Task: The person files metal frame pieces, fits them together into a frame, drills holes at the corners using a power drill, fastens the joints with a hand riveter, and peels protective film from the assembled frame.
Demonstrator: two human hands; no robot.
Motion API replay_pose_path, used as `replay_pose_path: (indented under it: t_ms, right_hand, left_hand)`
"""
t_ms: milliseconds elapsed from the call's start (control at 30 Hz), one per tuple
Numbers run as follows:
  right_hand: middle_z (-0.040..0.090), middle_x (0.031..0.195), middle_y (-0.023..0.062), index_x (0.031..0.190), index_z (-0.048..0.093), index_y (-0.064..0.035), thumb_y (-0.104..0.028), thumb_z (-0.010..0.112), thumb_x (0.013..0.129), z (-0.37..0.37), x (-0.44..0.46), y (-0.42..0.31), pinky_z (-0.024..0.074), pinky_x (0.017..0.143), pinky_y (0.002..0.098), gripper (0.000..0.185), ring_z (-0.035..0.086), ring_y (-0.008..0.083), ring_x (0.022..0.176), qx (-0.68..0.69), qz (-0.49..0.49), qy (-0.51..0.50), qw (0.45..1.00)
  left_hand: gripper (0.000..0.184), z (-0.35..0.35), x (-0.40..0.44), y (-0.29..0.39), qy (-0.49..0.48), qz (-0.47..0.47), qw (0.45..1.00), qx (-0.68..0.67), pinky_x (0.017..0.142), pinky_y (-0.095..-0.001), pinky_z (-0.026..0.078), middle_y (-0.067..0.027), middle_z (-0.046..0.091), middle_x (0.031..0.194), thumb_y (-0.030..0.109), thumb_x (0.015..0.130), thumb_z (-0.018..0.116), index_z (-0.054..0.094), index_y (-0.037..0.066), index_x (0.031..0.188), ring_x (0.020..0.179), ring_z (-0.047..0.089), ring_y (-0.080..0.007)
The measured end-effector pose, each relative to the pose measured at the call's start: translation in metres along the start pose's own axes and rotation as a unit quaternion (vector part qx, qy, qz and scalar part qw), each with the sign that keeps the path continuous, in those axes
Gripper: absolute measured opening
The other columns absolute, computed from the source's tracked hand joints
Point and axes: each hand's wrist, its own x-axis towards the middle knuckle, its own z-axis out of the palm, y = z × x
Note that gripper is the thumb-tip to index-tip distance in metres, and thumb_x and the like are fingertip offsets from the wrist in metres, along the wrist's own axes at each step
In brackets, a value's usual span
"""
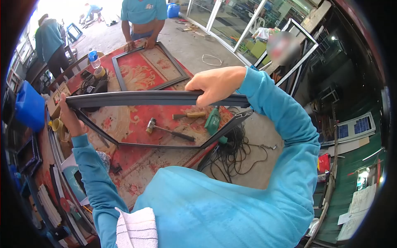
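A dark window frame (140, 99) is tilted up in front of me, above a table with a red patterned cover (136, 115). My left hand (71, 115) is closed around its left corner. Over the long upper bar, toward its right end, my right hand (219, 84) is wrapped with the thumb below. At the right, the end of a side bar (247, 113) appears apart from the upper bar. Below the frame lie a hammer (151, 126), a wooden-handled tool (190, 115) and a green power tool (213, 122).
Across the table, a co-worker (142, 20) in a blue shirt holds another dark frame (120, 74). A water bottle (94, 58) and tape roll (99, 72) stand at the left. Black cables (235, 153) hang off the right edge. A blue container (29, 105) is at far left.
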Motion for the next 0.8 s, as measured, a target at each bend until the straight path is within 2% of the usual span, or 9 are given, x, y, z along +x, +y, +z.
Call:
replay_pose_path:
  t_ms: [133,200,400,500,567,600,667,733,800]
  right_hand:
    - [0.063,0.083,0.0099,0.114,0.060,0.0046,-0.016,0.065,0.083,0.011,-0.029,0.023,0.0494,0.069,0.0351,0.038,0.059,0.0195,0.077,0.061,-0.024,0.025,0.998]
    - [0.064,0.087,0.0102,0.123,0.058,0.0032,-0.013,0.066,0.084,0.019,-0.045,0.029,0.0510,0.075,0.0352,0.043,0.061,0.0195,0.082,0.065,-0.107,0.102,0.987]
    - [0.069,0.097,0.0115,0.133,0.058,-0.0001,-0.001,0.063,0.086,0.042,-0.060,0.035,0.0509,0.081,0.0341,0.047,0.062,0.0188,0.086,0.133,-0.119,0.173,0.969]
    - [0.069,0.099,0.0128,0.133,0.059,0.0008,0.000,0.064,0.086,0.052,-0.061,0.042,0.0511,0.080,0.0334,0.047,0.063,0.0196,0.084,0.126,-0.126,0.171,0.969]
    - [0.070,0.099,0.0130,0.133,0.059,0.0008,0.001,0.064,0.086,0.056,-0.064,0.041,0.0510,0.079,0.0334,0.047,0.063,0.0196,0.084,0.126,-0.143,0.180,0.965]
    - [0.070,0.099,0.0133,0.133,0.059,0.0009,0.001,0.064,0.086,0.057,-0.065,0.041,0.0509,0.079,0.0333,0.047,0.063,0.0196,0.083,0.124,-0.160,0.183,0.962]
    - [0.070,0.100,0.0139,0.133,0.059,0.0007,0.001,0.063,0.086,0.056,-0.065,0.039,0.0508,0.079,0.0337,0.047,0.063,0.0196,0.084,0.128,-0.160,0.177,0.963]
    - [0.070,0.101,0.0144,0.134,0.058,0.0006,0.001,0.063,0.087,0.057,-0.066,0.036,0.0507,0.080,0.0342,0.047,0.062,0.0197,0.084,0.128,-0.164,0.168,0.964]
    - [0.070,0.102,0.0145,0.127,0.062,0.0019,-0.003,0.064,0.084,0.060,-0.069,0.031,0.0514,0.082,0.0369,0.043,0.065,0.0217,0.088,0.131,-0.176,0.185,0.958]
  left_hand:
    - [0.047,-0.007,0.011,-0.006,0.013,0.018,0.999,0.024,0.072,-0.0278,0.047,-0.0013,0.062,0.091,0.047,0.091,0.069,0.068,0.005,0.111,0.081,0.060,-0.0113]
    - [0.050,-0.007,0.008,-0.003,0.016,0.007,1.000,0.022,0.073,-0.0286,0.047,-0.0019,0.063,0.093,0.049,0.091,0.069,0.068,0.005,0.115,0.082,0.061,-0.0119]
    - [0.052,0.003,-0.001,0.011,0.027,-0.013,0.997,0.074,0.081,-0.0298,0.049,-0.0023,0.064,0.098,0.047,0.092,0.068,0.065,0.006,0.122,0.092,0.063,-0.0131]
    - [0.051,0.019,-0.014,0.019,-0.033,0.096,0.991,0.088,0.094,-0.0331,0.046,-0.0061,0.064,0.109,0.043,0.093,0.069,0.063,0.003,0.125,0.105,0.060,-0.0167]
    - [0.050,0.044,-0.038,0.044,0.020,0.312,0.868,0.387,0.106,-0.0362,0.039,-0.0117,0.059,0.127,0.037,0.093,0.072,0.062,0.000,0.126,0.121,0.053,-0.0226]
    - [0.053,0.068,-0.066,0.063,-0.049,0.332,0.884,0.325,0.109,-0.0411,0.037,-0.0164,0.051,0.139,0.034,0.088,0.077,0.062,0.002,0.127,0.129,0.048,-0.0272]
    - [0.052,0.121,-0.135,0.099,-0.120,0.465,0.778,0.405,0.109,-0.0441,0.036,-0.0185,0.050,0.141,0.030,0.084,0.081,0.063,0.008,0.128,0.130,0.048,-0.0281]
    - [0.057,0.157,-0.178,0.104,-0.275,0.453,0.780,0.333,0.111,-0.0486,0.034,-0.0175,0.052,0.141,0.032,0.079,0.084,0.064,0.011,0.128,0.131,0.049,-0.0299]
    - [0.053,0.191,-0.217,0.114,-0.440,0.399,0.749,0.294,0.097,-0.0442,0.047,-0.0135,0.068,0.119,0.036,0.077,0.084,0.067,0.011,0.121,0.111,0.064,-0.0304]
